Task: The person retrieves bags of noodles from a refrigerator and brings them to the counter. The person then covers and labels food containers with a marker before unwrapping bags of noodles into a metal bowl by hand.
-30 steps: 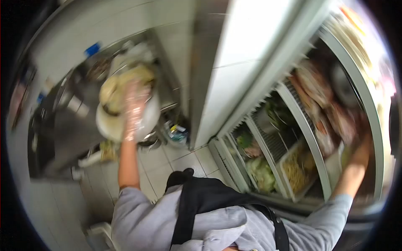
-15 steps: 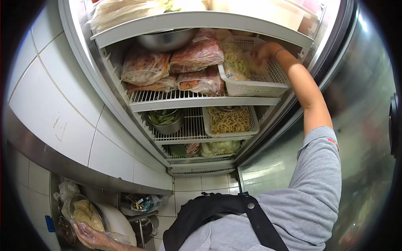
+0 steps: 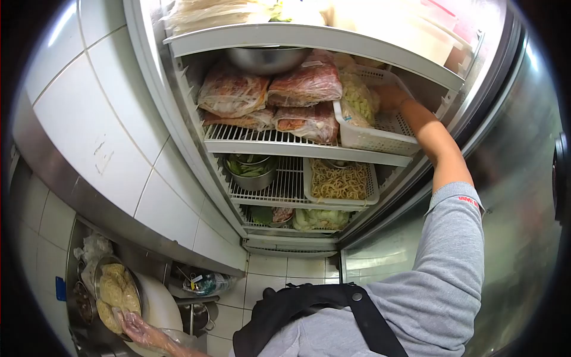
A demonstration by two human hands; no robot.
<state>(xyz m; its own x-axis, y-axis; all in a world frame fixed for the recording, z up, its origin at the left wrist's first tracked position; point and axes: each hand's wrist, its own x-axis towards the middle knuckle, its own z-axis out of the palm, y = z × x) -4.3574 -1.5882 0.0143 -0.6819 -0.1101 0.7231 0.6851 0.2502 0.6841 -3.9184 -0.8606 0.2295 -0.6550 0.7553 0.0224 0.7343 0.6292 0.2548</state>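
My left hand (image 3: 143, 331), in a clear plastic glove, is at the lower left, gripping the near rim of a metal bowl (image 3: 141, 293). Its front fingertips or thumb lie over the pale yellow noodle cakes (image 3: 114, 285) in the bowl. The fingers beneath are hidden. My right hand (image 3: 389, 97) reaches into a white perforated basket (image 3: 380, 141) on a fridge shelf. Beside it in the basket lies a clear bag of pale green chopped vegetables (image 3: 358, 102). The right fingers are in shade and partly behind the bag, so their grip does not show.
Wrapped red meat packs (image 3: 303, 83) fill the shelf's left side below a metal bowl (image 3: 267, 59). Lower down are a pot of green vegetables (image 3: 250, 169) and a tray of noodles (image 3: 340, 181). The open fridge door (image 3: 505, 226) stands right, a tiled wall (image 3: 101, 143) left.
The view has shifted, so the fridge sits farther right and lower. My right hand has gone deeper into the basket. More noodle cakes show in the bowl beside my left hand.
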